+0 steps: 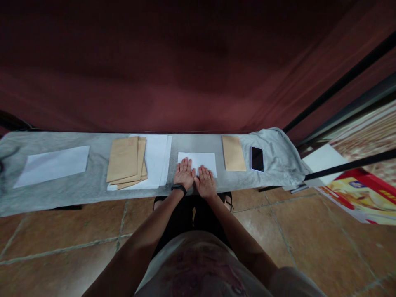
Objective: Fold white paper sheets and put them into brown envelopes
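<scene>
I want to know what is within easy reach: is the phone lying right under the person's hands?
No: the phone lies off to the right beside a brown envelope, while both hands press a white sheet.

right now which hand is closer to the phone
Right. The right hand lies flat on the white sheet, on the side toward the phone; the left hand lies beside it, farther away.

Both arms are bare right up to the shoulder area, no long sleeves at all. The left hand has a slim black band on its wrist, looks like a fitness tracker. The right hand has nothing on it. Light grey top with a faded dark reddish print, plus black trousers.
</scene>
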The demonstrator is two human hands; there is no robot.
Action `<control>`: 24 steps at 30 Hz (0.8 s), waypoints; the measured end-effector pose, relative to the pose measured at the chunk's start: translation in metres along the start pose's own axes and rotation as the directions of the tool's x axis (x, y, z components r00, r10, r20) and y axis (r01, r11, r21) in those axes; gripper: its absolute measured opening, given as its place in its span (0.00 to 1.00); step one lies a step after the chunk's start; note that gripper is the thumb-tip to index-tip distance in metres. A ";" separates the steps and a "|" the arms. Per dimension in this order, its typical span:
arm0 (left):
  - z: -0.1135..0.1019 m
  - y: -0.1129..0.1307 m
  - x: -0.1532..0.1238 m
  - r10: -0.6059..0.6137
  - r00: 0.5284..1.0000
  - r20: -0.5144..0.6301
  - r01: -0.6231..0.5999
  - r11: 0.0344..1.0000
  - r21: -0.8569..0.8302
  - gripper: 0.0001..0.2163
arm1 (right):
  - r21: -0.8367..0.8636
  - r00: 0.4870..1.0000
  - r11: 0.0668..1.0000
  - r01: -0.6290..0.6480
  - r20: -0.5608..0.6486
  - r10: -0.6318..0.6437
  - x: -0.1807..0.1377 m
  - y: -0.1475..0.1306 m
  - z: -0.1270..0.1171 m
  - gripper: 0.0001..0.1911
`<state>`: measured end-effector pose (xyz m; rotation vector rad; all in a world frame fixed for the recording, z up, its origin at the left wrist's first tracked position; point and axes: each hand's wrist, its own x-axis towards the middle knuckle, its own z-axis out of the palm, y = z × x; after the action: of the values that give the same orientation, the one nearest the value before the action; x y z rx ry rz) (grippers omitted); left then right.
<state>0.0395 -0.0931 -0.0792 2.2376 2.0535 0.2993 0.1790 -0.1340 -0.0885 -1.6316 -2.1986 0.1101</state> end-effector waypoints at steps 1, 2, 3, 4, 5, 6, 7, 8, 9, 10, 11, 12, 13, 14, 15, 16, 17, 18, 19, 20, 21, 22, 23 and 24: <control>0.000 0.001 0.000 -0.006 1.000 -0.009 0.006 1.000 -0.003 0.28 | -0.012 1.000 1.000 0.005 -0.014 -0.005 -0.003 0.005 -0.001 0.30; 0.000 0.002 -0.001 -0.010 1.000 -0.015 0.010 1.000 -0.007 0.28 | -0.025 1.000 1.000 0.007 -0.028 -0.008 -0.005 0.011 -0.003 0.31; 0.000 0.002 -0.001 -0.013 1.000 -0.019 0.013 1.000 -0.010 0.28 | -0.039 0.999 0.999 0.006 -0.041 -0.008 -0.008 0.016 -0.005 0.31; 0.000 0.003 -0.001 -0.013 1.000 -0.020 0.013 1.000 -0.013 0.28 | -0.053 0.999 0.999 0.002 -0.054 -0.005 -0.011 0.021 -0.006 0.31; -0.001 0.003 -0.002 -0.012 1.000 -0.020 0.011 1.000 -0.015 0.29 | -0.066 0.998 0.998 -0.004 -0.065 0.000 -0.014 0.025 -0.008 0.31; -0.002 0.004 -0.002 -0.009 1.000 -0.019 0.008 1.000 -0.016 0.29 | -0.078 0.997 0.997 -0.010 -0.076 0.004 -0.016 0.028 -0.010 0.31; -0.003 0.004 -0.001 -0.004 1.000 -0.017 0.003 1.000 -0.016 0.29 | -0.088 0.996 0.996 -0.014 -0.085 0.006 -0.019 0.031 -0.012 0.31; -0.004 0.004 -0.001 0.002 1.000 -0.014 -0.002 1.000 -0.017 0.29 | -0.095 0.995 0.995 -0.017 -0.095 0.008 -0.021 0.033 -0.013 0.31; -0.005 0.004 -0.001 0.005 1.000 -0.012 -0.005 1.000 -0.019 0.29 | -0.100 0.994 0.995 -0.022 -0.105 0.011 -0.022 0.035 -0.015 0.32; -0.006 0.004 -0.001 0.004 1.000 -0.010 -0.004 1.000 -0.021 0.29 | -0.104 0.993 0.994 -0.026 -0.114 0.014 -0.024 0.036 -0.015 0.32; -0.007 0.003 -0.001 0.002 1.000 -0.009 -0.002 1.000 -0.024 0.29 | -0.107 0.993 0.994 -0.028 -0.120 0.015 -0.025 0.037 -0.016 0.32; -0.007 0.004 -0.002 0.000 1.000 -0.009 -0.001 1.000 -0.027 0.29 | -0.110 0.992 0.993 -0.029 -0.124 0.015 -0.025 0.037 -0.017 0.32; -0.008 0.004 -0.005 0.004 1.000 -0.010 -0.004 0.999 -0.032 0.29 | -0.114 0.992 0.993 -0.031 -0.125 0.016 -0.025 0.037 -0.017 0.32; -0.008 0.005 -0.008 0.018 1.000 -0.011 -0.018 0.999 -0.038 0.28 | -0.118 0.992 0.992 -0.032 -0.124 0.017 -0.025 0.037 -0.016 0.32; -0.008 0.007 -0.013 0.044 0.999 -0.012 -0.045 0.998 -0.044 0.28 | -0.121 0.993 0.992 -0.033 -0.120 0.018 -0.025 0.037 -0.016 0.32; -0.007 0.009 -0.019 0.081 0.997 -0.011 -0.082 0.995 -0.049 0.28 | -0.124 0.993 0.992 -0.034 -0.116 0.020 -0.025 0.037 -0.016 0.32; -0.006 0.013 -0.026 0.126 0.992 -0.008 -0.126 0.991 -0.051 0.28 | -0.124 0.993 0.992 -0.036 -0.112 0.022 -0.025 0.037 -0.015 0.32; -0.005 0.017 -0.033 0.169 0.986 -0.004 -0.169 0.984 -0.052 0.28 | -0.123 0.994 0.992 -0.039 -0.108 0.025 -0.025 0.037 -0.015 0.32; -0.004 0.021 -0.040 0.206 0.979 0.003 -0.206 0.977 -0.050 0.28 | -0.122 0.994 0.992 -0.040 -0.103 0.028 -0.025 0.037 -0.015 0.32; -0.004 0.025 -0.046 0.229 0.973 0.007 -0.229 0.972 -0.048 0.28 | -0.121 0.995 0.992 -0.042 -0.097 0.030 -0.025 0.037 -0.015 0.32; -0.003 0.029 -0.051 0.239 0.971 0.011 -0.239 0.970 -0.044 0.28 | -0.123 0.995 0.992 -0.042 -0.092 0.031 -0.025 0.037 -0.015 0.31; -0.003 0.031 -0.056 0.239 0.971 0.012 -0.238 0.970 -0.042 0.28 | -0.126 0.995 0.991 -0.043 -0.089 0.032 -0.025 0.037 -0.014 0.31; -0.004 0.033 -0.059 0.228 0.973 0.012 -0.228 0.973 -0.039 0.29 | -0.130 0.995 0.991 -0.044 -0.090 0.033 -0.025 0.037 -0.014 0.31; -0.004 0.033 -0.061 0.215 0.977 0.012 -0.215 0.976 -0.036 0.30 | -0.134 0.995 0.990 -0.044 -0.092 0.032 -0.025 0.037 -0.014 0.31</control>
<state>0.0662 -0.1570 -0.0735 2.4358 1.7856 0.3290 0.2235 -0.1486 -0.0930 -1.7165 -2.1486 -0.1034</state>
